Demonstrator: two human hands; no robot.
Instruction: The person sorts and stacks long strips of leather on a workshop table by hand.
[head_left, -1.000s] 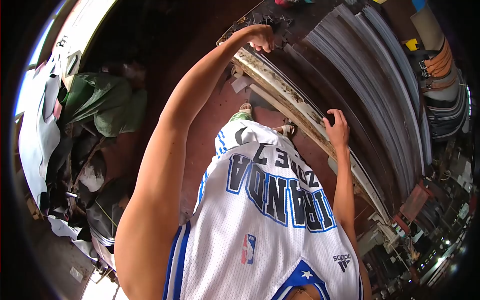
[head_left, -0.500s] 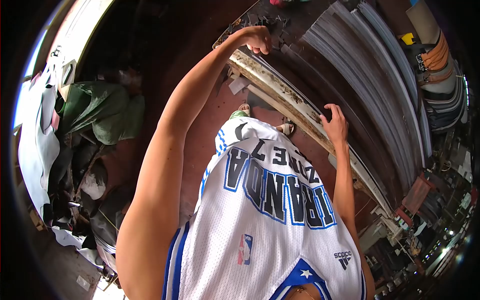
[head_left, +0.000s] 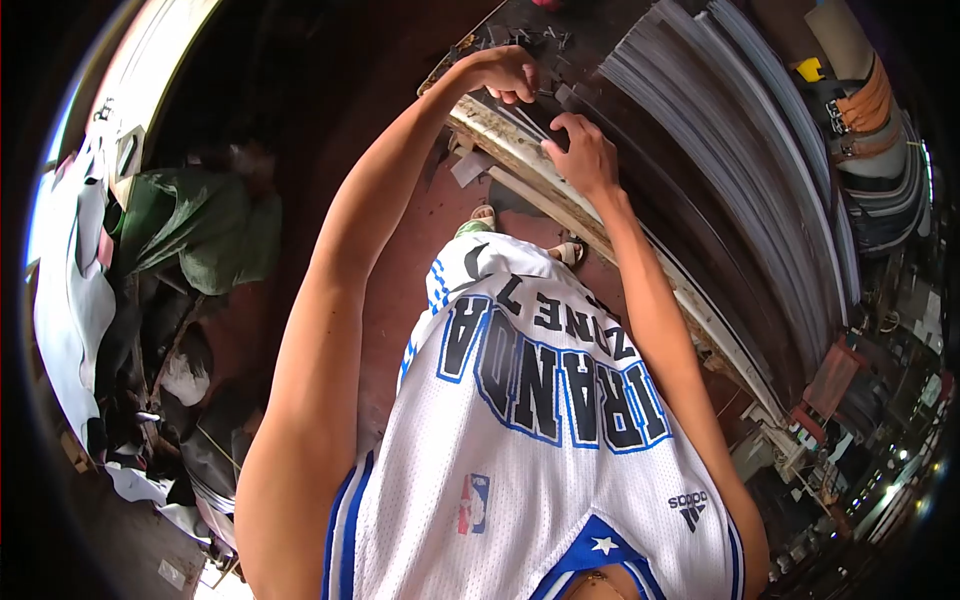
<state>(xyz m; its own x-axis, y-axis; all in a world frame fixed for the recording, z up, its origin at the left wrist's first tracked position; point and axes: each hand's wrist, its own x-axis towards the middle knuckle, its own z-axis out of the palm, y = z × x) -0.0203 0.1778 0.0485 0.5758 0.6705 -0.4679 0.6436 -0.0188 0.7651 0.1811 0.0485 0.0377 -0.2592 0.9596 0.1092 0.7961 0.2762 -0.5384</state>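
A sleeveless white mesh jersey [head_left: 540, 440] with blue piping carries black, blue-edged lettering and a 7. It also has an NBA patch [head_left: 472, 503], a black adidas mark [head_left: 688, 503] and 1 white star [head_left: 603, 545] on the blue collar. Sandals [head_left: 487, 214] are on the feet. The left hand [head_left: 500, 75] and right hand [head_left: 580, 150] are bare.

Sheet stacks [head_left: 740, 120] block far side; lane free along bench edge [head_left: 505, 135].

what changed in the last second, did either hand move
The right hand slid forward along the worn bench edge, ending close to the left hand, fingers resting on that edge. The left hand stayed at the far end; the stacked dark strips did not move.
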